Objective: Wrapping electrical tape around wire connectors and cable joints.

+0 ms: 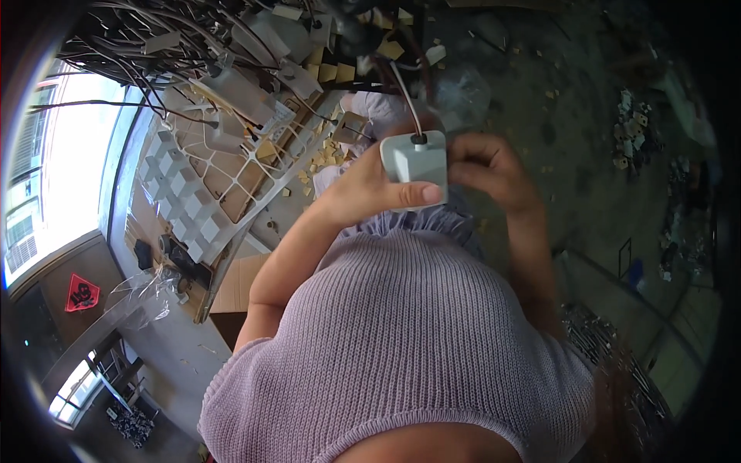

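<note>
My left hand is wrapped around a white plastic housing with a square flange, its thumb lying across the lower front. Out of a dark fitting at the top of the housing runs a thin pale cable, leading up and away. My right hand is close to the housing's right edge, its fingers curled together. Whatever those fingers may pinch is hidden, and I cannot tell whether they touch the housing.
On the left, a work table holds a white tray of cube-shaped bumps, a white lattice frame and similar white housings. Dark cables tangle above. Small yellowish pieces lie scattered. A cardboard box stands by my left elbow.
</note>
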{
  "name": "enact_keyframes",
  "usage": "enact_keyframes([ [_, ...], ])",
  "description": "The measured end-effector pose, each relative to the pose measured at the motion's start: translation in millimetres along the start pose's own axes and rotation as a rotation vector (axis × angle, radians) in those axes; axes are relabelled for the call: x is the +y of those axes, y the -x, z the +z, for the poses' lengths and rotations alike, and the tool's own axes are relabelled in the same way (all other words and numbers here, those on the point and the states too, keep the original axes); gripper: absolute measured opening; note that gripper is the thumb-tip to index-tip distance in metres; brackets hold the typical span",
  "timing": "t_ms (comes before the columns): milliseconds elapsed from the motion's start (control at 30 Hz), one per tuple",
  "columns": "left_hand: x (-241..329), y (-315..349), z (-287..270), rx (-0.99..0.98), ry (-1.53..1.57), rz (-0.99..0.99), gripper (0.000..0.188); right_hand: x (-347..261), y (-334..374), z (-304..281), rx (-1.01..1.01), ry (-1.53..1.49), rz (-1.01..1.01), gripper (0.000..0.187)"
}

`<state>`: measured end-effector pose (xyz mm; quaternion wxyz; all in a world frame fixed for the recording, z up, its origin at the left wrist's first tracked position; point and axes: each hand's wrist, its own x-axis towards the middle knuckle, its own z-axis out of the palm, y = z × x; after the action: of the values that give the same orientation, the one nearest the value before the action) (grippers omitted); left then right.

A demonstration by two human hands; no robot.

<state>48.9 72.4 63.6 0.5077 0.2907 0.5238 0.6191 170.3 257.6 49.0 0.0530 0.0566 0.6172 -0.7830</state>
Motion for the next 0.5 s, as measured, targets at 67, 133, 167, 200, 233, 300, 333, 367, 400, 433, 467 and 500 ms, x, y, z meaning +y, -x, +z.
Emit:
enact_keyframes([
  [67,-4.4,-1.5,0.5,-0.055,0.367,-0.227,0.074,3.5,-0.2,5.1,-0.018,-0.058,-0.027,0.004],
  [133,-6.5,6.2,9.4,0.077,0.471,-0.023,0.068,2.8,-2.0,8.6,0.185,-0.003,-0.072,0.004],
  [167,-7.2,15.6,15.0,0.124,0.506,0.153,0.064,15.0,-1.7,3.3,0.326,-0.010,-0.094,0.009],
  [200,-1.7,30.5,10.3,0.134,0.058,0.190,0.055,24.6,-4.4,-9.6,0.397,-0.107,-0.154,0.013],
  [233,-10.6,37.2,-3.8,0.133,0.058,0.190,0.055,34.0,-8.8,-26.2,0.468,-0.204,-0.216,0.018],
  [300,-15.3,47.2,-9.6,0.137,0.767,0.421,0.074,54.2,-12.7,-49.4,0.550,-0.301,-0.136,0.022],
  [333,3.4,39.0,-13.6,0.059,0.814,0.127,0.073,65.5,-14.3,-56.3,0.545,-0.385,-0.062,0.026],
  [367,-4.4,35.3,-6.0,-0.024,0.811,0.124,0.072,68.1,-22.2,-60.7,0.522,-0.461,0.010,0.030],
  [400,-9.6,29.5,1.7,-0.112,0.807,0.111,0.071,62.1,-25.1,-47.7,0.609,-0.426,0.070,0.029],
  [433,-9.5,26.2,3.6,-0.182,0.644,0.190,0.067,60.4,-28.0,-55.8,0.601,-0.424,0.069,0.029],
  [467,-6.2,21.3,6.8,-0.134,0.513,0.184,0.067,61.4,-20.4,-66.5,0.395,-0.518,0.050,0.028],
  [500,-1.7,16.0,8.5,-0.081,0.378,0.180,0.067,53.3,-20.4,-63.9,0.181,-0.610,0.031,0.027],
])
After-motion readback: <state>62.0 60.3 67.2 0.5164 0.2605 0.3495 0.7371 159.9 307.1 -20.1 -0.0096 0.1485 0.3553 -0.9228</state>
